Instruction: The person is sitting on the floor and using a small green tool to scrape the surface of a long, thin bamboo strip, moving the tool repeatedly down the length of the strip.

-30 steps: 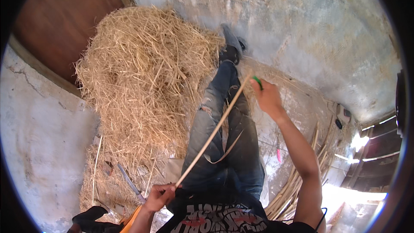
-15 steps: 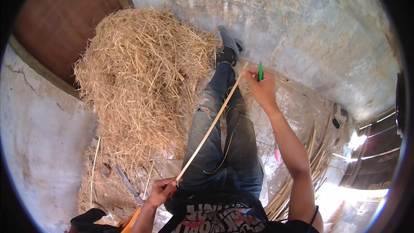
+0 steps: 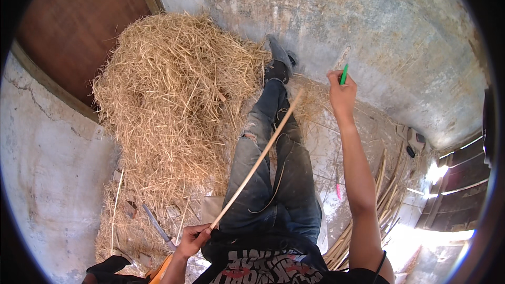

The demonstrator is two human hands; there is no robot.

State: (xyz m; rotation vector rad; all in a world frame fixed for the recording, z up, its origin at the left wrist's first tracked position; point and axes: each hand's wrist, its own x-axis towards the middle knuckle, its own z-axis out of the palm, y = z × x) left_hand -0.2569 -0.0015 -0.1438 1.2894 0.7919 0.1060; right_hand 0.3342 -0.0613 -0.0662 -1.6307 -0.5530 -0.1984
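A long, pale wooden strip (image 3: 258, 163), which looks like split bamboo, slants across my outstretched legs (image 3: 294, 179). My left hand (image 3: 193, 239) grips its near end close to my waist. The far end of the strip points toward my feet and is free. Farther up and to the right, my right hand (image 3: 342, 90) is closed round a slim green object (image 3: 344, 74), perhaps a tool handle or a pen. Its lower part is hidden in the fingers. This hand is apart from the strip. A thin curled shaving (image 3: 279, 179) lies over my thighs.
A big heap of straw (image 3: 168, 94) fills the floor at left, near a brown door (image 3: 79, 37). A long blade (image 3: 155, 223) lies to my left. Loose bamboo strips (image 3: 376, 215) are at right, with a pink object (image 3: 338, 191) nearby. A stained wall (image 3: 368, 21) stands ahead.
My right hand has let go of the strip's far end and moved up and to the right with the green object. My left hand still holds the near end, slightly lower.
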